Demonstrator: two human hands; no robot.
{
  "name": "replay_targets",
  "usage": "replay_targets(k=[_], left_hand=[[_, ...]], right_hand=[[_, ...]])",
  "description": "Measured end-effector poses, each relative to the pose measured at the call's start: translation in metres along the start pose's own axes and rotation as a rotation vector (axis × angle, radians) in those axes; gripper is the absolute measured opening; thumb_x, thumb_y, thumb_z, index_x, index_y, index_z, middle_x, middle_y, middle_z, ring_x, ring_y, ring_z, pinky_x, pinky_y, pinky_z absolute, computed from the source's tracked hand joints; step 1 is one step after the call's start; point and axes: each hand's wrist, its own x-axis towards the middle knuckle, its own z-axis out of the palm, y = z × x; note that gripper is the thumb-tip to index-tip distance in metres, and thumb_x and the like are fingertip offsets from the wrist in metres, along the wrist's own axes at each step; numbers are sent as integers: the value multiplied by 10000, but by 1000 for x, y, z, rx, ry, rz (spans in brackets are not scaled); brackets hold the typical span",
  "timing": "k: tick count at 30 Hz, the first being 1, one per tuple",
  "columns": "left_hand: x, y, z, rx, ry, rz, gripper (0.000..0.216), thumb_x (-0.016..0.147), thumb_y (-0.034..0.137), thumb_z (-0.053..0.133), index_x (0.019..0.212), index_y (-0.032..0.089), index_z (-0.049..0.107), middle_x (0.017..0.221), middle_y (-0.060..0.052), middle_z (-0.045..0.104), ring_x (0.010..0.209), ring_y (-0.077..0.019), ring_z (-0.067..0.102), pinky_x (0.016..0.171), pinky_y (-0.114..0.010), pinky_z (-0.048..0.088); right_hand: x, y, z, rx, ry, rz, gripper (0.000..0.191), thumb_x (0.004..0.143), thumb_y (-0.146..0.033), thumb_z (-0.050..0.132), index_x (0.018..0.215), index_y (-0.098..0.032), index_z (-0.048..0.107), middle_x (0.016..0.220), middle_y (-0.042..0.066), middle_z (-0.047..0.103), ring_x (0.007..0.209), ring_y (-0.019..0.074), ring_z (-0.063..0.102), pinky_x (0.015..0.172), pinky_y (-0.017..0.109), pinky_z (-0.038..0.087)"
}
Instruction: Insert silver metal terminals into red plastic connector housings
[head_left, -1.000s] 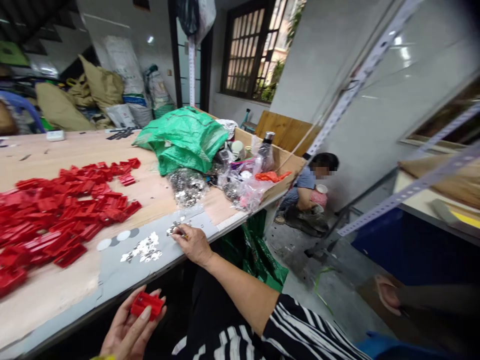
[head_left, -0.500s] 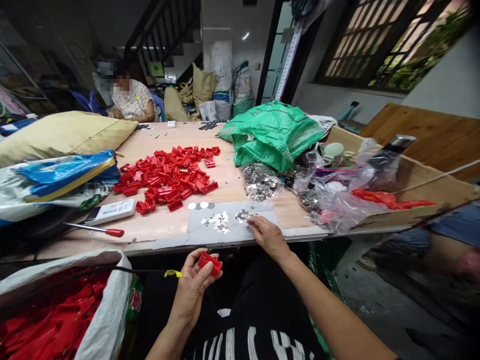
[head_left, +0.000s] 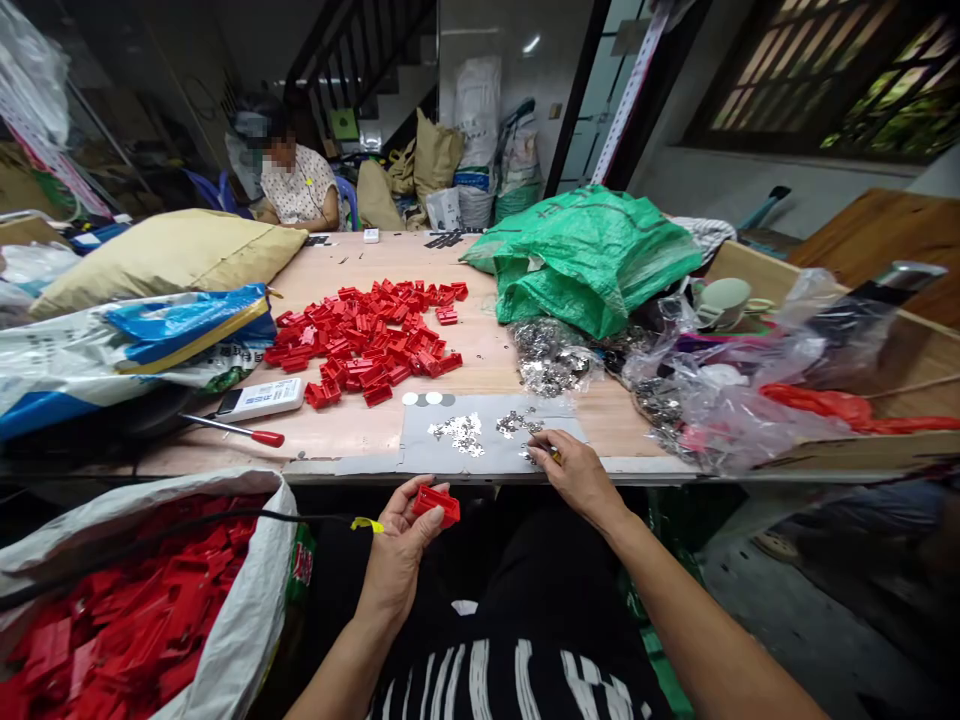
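My left hand [head_left: 399,552] holds a small red plastic part [head_left: 436,503] in its fingertips, just below the table edge above my lap. My right hand [head_left: 576,470] rests on a grey mat [head_left: 420,440] at the table's front edge, fingers pinched on a small tool with a yellow bit among small shiny metal pieces [head_left: 459,432]. A heap of red plastic parts [head_left: 367,340] lies on the wooden table [head_left: 360,425] beyond the mat.
A white sack of red parts [head_left: 135,620] stands at my lower left. A screwdriver [head_left: 236,430] and a white remote [head_left: 259,398] lie left of the mat. A green bag [head_left: 589,255], clear bags of metal bits [head_left: 555,355] and sacks crowd the table. A person [head_left: 296,185] sits at the far side.
The view has swung left from the right end of the table to face it squarely. My right hand has drawn slightly back toward the front edge; my left still holds the red part.
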Motion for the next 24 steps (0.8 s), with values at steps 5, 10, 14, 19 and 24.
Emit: replay_targets(k=[5,10,14,19,24], left_hand=[[4,-1,-1,32,31,128,454,708,241,743,1105,146,543,1177,-105,610,1014,-167,609,927,-300,467],[2,5,4,163,7,286,381,717,228,732,1054,147,573,1146,-91,624,988,-167,619,910,-296,480],[-1,7,5,302,24,395,366,735,244,715,1072,155,602,1137,-89,623,985,-168,616,900,-283,482],[-3,2,2,539,32,528,369,776,261,680,1133,195,613,1147,-70,616,1023,-181,604,926,-291,468],[-4,1,-1,713,29,662,377,802,261,655,1172,228,591,1192,-43,606,1105,-178,576,988,-306,445]], right_hand=[[-5,3,3,-109,-75,62,152,845,-329,518,880,-207,602,917,35,616,836,190,572,735,317,425],[-4,6,5,-14,52,4,226,839,-396,529,880,-203,639,935,63,632,788,194,592,727,322,436],[-6,-21,4,325,-9,101,356,824,-510,561,928,-176,628,754,54,609,565,149,559,580,276,440],[-13,-74,8,495,-195,-13,282,837,-457,569,894,-185,611,730,34,583,597,133,523,562,246,430],[-15,-103,11,432,-273,-179,194,873,-379,540,869,-199,613,755,26,609,644,130,543,603,241,430]])
